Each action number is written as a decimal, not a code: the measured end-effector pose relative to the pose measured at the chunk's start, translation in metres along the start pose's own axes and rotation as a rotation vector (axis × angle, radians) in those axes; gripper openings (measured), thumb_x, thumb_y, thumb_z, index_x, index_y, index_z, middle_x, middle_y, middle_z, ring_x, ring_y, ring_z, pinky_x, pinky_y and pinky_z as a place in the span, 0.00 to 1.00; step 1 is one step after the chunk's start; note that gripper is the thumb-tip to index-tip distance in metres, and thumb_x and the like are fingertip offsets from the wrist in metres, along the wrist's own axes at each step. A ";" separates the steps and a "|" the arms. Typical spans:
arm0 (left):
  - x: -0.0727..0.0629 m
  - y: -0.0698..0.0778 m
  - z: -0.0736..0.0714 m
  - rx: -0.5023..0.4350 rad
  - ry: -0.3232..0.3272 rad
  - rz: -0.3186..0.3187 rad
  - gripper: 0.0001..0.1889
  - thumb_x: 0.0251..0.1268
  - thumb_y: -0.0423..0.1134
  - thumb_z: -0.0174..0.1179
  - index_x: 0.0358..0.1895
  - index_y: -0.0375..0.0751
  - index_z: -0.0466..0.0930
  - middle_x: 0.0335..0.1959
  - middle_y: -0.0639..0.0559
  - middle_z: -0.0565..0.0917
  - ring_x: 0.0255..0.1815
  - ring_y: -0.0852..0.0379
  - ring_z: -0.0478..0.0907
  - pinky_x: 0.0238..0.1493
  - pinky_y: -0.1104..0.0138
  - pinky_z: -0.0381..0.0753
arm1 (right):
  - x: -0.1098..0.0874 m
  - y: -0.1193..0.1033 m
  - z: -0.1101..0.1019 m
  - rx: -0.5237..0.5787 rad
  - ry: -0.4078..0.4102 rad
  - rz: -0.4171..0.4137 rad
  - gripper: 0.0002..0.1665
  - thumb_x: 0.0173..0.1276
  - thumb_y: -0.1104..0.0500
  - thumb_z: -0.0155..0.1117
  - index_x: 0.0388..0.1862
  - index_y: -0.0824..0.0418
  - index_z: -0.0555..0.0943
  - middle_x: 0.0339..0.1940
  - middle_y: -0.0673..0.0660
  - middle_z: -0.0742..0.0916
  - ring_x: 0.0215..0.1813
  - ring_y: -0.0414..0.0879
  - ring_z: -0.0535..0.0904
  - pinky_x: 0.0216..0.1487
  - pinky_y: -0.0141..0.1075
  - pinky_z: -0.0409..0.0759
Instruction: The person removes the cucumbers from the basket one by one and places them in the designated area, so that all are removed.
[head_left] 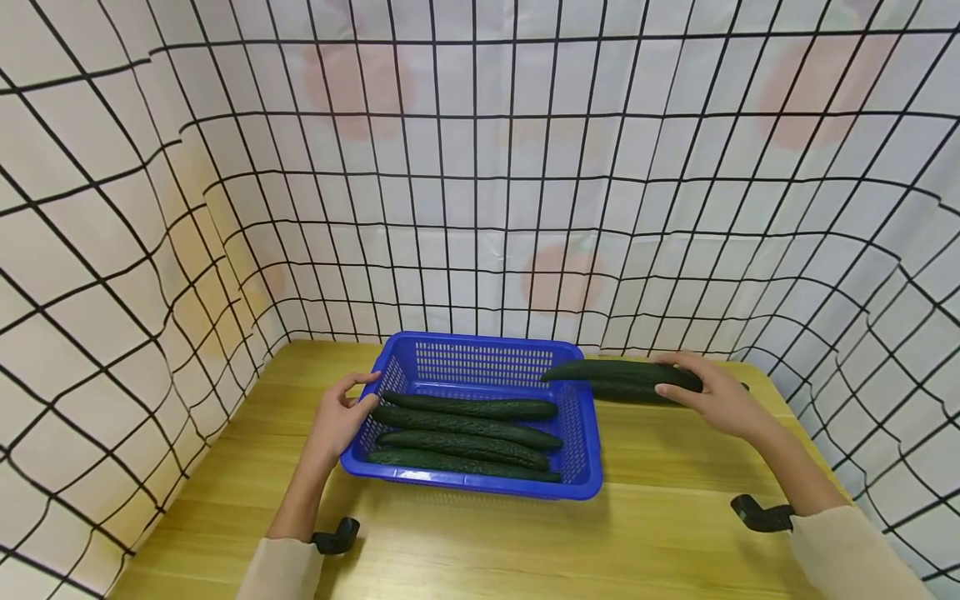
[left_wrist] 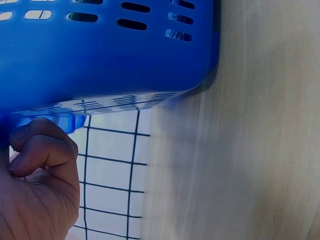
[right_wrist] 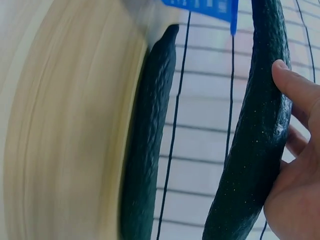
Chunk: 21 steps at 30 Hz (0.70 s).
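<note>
A blue plastic basket (head_left: 480, 481) with slotted walls stands on the table, and several dark green cucumbers (head_left: 467, 426) lie side by side in it. At its left rim my left hand (head_left: 339, 421) grips the edge; the left wrist view shows the fingers curled there. My right hand (head_left: 716, 398) holds another cucumber (right_wrist: 255, 120) between thumb and fingers, raised off the table. The tip of that cucumber reaches over the basket's right rim in the head view. Beneath it, a second cucumber (right_wrist: 150, 135) lies on the table to the right of the basket.
The wooden table (head_left: 450, 550) carries everything here. Black grid netting (head_left: 495, 225) over pale sheeting rises behind the table and along both sides. Each wrist wears a black camera mount, one at the left (head_left: 337, 536) and one at the right (head_left: 761, 513).
</note>
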<state>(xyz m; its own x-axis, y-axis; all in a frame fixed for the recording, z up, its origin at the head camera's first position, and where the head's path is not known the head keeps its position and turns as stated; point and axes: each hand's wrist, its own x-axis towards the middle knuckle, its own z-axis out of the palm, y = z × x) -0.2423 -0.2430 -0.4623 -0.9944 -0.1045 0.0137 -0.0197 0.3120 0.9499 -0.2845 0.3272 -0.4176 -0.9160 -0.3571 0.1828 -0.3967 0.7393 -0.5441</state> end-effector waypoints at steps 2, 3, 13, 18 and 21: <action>-0.005 0.010 -0.001 -0.002 -0.008 -0.010 0.23 0.72 0.37 0.59 0.69 0.44 0.77 0.15 0.56 0.70 0.14 0.60 0.69 0.19 0.68 0.74 | -0.004 0.007 -0.003 -0.004 0.017 -0.018 0.32 0.76 0.47 0.63 0.73 0.59 0.72 0.74 0.68 0.73 0.74 0.72 0.65 0.64 0.69 0.66; -0.009 0.016 -0.001 -0.004 -0.014 -0.010 0.23 0.72 0.37 0.59 0.69 0.42 0.76 0.15 0.54 0.72 0.15 0.59 0.70 0.19 0.68 0.76 | -0.007 0.011 -0.005 -0.011 0.019 -0.020 0.32 0.77 0.48 0.63 0.73 0.60 0.72 0.74 0.68 0.73 0.74 0.73 0.65 0.63 0.69 0.67; 0.001 0.000 -0.001 -0.028 0.001 -0.001 0.23 0.72 0.37 0.59 0.69 0.46 0.77 0.14 0.56 0.68 0.14 0.60 0.68 0.18 0.69 0.73 | -0.027 0.047 -0.015 -0.050 0.086 -0.004 0.31 0.75 0.53 0.65 0.71 0.64 0.73 0.71 0.73 0.73 0.69 0.77 0.65 0.58 0.70 0.66; 0.002 -0.005 -0.001 -0.023 0.022 0.032 0.21 0.71 0.38 0.61 0.66 0.47 0.79 0.14 0.58 0.69 0.14 0.61 0.69 0.18 0.68 0.74 | -0.034 0.060 -0.015 -0.009 0.050 0.065 0.34 0.77 0.50 0.63 0.73 0.66 0.70 0.74 0.76 0.69 0.71 0.80 0.61 0.58 0.73 0.63; 0.002 -0.006 0.000 -0.032 0.024 0.038 0.21 0.71 0.38 0.61 0.66 0.47 0.80 0.15 0.55 0.75 0.16 0.59 0.74 0.20 0.66 0.79 | -0.037 0.071 -0.013 -0.031 0.049 0.084 0.34 0.77 0.49 0.63 0.73 0.66 0.70 0.73 0.76 0.70 0.70 0.80 0.61 0.58 0.73 0.62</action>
<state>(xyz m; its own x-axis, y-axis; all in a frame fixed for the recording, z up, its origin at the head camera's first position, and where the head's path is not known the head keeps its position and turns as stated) -0.2438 -0.2452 -0.4678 -0.9916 -0.1164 0.0572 0.0217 0.2858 0.9580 -0.2796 0.4002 -0.4521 -0.9477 -0.2650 0.1778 -0.3191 0.7832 -0.5336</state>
